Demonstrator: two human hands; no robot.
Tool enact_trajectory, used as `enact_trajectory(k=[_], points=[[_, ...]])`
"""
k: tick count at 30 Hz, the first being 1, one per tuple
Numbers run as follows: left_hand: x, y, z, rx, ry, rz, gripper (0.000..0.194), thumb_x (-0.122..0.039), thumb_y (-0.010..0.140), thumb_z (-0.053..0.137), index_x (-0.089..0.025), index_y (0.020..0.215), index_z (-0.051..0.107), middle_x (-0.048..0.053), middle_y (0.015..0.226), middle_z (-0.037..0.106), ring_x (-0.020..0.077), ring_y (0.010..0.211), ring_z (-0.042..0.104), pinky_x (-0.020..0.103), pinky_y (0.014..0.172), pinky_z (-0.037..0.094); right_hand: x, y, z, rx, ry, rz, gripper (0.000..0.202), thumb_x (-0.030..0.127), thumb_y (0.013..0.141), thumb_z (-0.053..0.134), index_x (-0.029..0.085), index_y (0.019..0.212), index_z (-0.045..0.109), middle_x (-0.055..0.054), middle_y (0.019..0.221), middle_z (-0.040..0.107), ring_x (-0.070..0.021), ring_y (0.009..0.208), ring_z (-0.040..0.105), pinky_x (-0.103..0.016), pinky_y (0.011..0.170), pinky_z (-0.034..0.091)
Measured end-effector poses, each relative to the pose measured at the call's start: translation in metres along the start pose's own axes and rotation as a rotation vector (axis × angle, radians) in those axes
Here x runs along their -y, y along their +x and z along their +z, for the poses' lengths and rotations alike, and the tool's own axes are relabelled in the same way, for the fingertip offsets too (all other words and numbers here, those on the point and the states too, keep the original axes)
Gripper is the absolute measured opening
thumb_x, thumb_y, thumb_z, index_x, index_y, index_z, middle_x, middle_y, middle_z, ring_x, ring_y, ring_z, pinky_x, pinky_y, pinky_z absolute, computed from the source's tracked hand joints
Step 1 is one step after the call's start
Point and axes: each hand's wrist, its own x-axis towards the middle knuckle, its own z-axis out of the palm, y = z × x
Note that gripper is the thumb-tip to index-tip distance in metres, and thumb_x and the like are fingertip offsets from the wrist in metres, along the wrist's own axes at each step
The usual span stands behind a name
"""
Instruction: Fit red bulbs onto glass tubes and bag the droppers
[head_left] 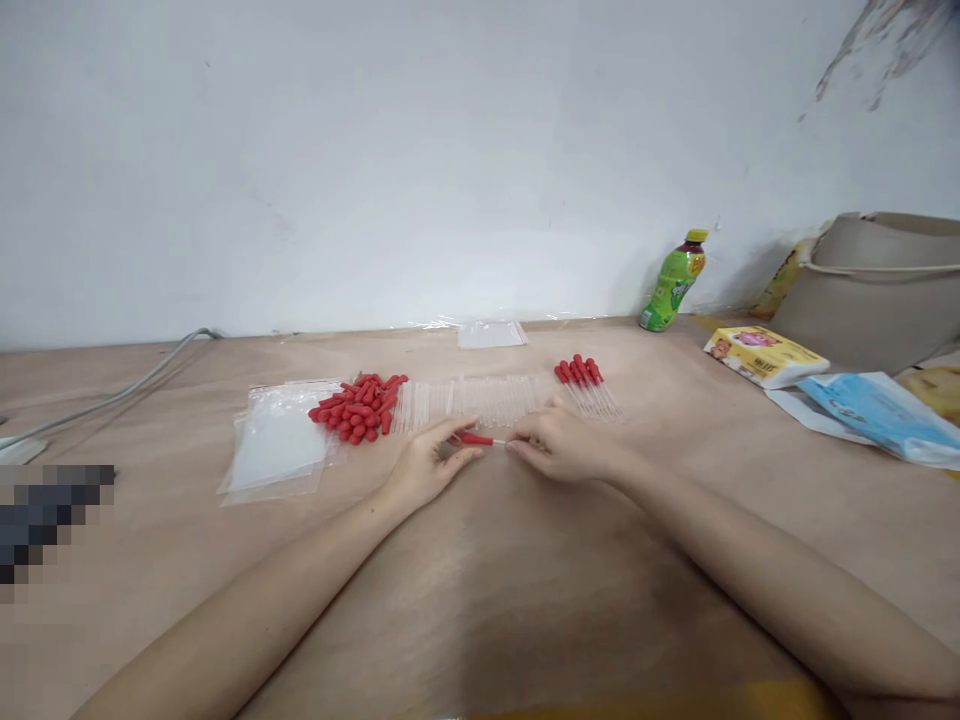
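Observation:
Between the thumb and fingers of my left hand (435, 458) is a red rubber dropper bulb (475, 439). My right hand (553, 442) pinches a thin clear dropper tube (499, 443), whose near end meets the mouth of the bulb. How deep the tube sits in the bulb is too small to tell. Just beyond my hands lies a row of clear dropper tubes (472, 400). A heap of red bulbs (360, 408) is at the row's left end. To the right, several droppers with red bulbs fitted (581, 374) lie side by side.
Clear zip bags (277, 440) lie left of the heap, and another small bag (492, 335) is by the wall. A green drink bottle (671, 282), a yellow tissue pack (765, 355), a blue packet (889, 412) and a grey bin (885, 290) stand or lie right. A cable (142, 380) runs left.

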Motion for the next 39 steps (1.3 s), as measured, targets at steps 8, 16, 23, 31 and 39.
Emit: enact_trajectory(k=[8, 16, 23, 31, 39], points=[[0.001, -0.003, -0.003, 0.218, 0.065, 0.147, 0.019, -0.021, 0.082, 0.052, -0.018, 0.098, 0.061, 0.007, 0.101, 0.062, 0.0153, 0.09, 0.058, 0.029, 0.079, 0.049, -0.072, -0.005, -0.02, -0.485, -0.098, 0.805, 0.035, 0.047, 0.076, 0.046, 0.019, 0.063, 0.063, -0.004, 0.059, 0.059, -0.0173, 0.059, 0.051, -0.032, 0.064, 0.029], [-0.001, -0.002, 0.0, 0.29, 0.081, 0.156, 0.02, -0.021, 0.084, 0.048, -0.018, 0.093, 0.065, 0.006, 0.096, 0.067, 0.0156, 0.091, 0.061, 0.031, 0.084, 0.048, -0.091, -0.012, -0.002, -0.47, -0.217, 0.756, 0.037, 0.043, 0.076, 0.049, 0.016, 0.051, 0.053, -0.005, 0.046, 0.047, -0.0165, 0.055, 0.044, -0.04, 0.065, 0.017], [0.001, -0.002, 0.001, 0.311, 0.093, 0.14, 0.021, -0.021, 0.084, 0.048, -0.017, 0.095, 0.066, 0.005, 0.098, 0.067, 0.0156, 0.094, 0.06, 0.03, 0.086, 0.047, -0.092, -0.011, -0.001, -0.436, -0.314, 0.841, 0.035, 0.047, 0.073, 0.051, 0.017, 0.056, 0.054, -0.006, 0.053, 0.053, -0.018, 0.056, 0.047, -0.038, 0.066, 0.02], [0.001, -0.002, 0.0, 0.307, 0.087, 0.127, 0.021, -0.022, 0.084, 0.049, -0.018, 0.095, 0.066, 0.005, 0.098, 0.067, 0.016, 0.094, 0.061, 0.029, 0.086, 0.047, -0.06, 0.007, 0.013, -0.372, -0.277, 0.72, 0.031, 0.046, 0.073, 0.046, 0.021, 0.066, 0.062, -0.004, 0.067, 0.063, -0.0208, 0.071, 0.054, -0.038, 0.076, 0.024], [-0.001, -0.001, 0.002, 0.298, 0.111, 0.132, 0.022, -0.024, 0.085, 0.047, -0.02, 0.096, 0.065, 0.004, 0.097, 0.067, 0.0155, 0.09, 0.06, 0.029, 0.082, 0.046, -0.06, 0.01, 0.018, -0.21, -0.311, 0.784, 0.028, 0.039, 0.076, 0.044, 0.019, 0.069, 0.064, -0.007, 0.07, 0.064, -0.0239, 0.075, 0.056, -0.04, 0.077, 0.026]])
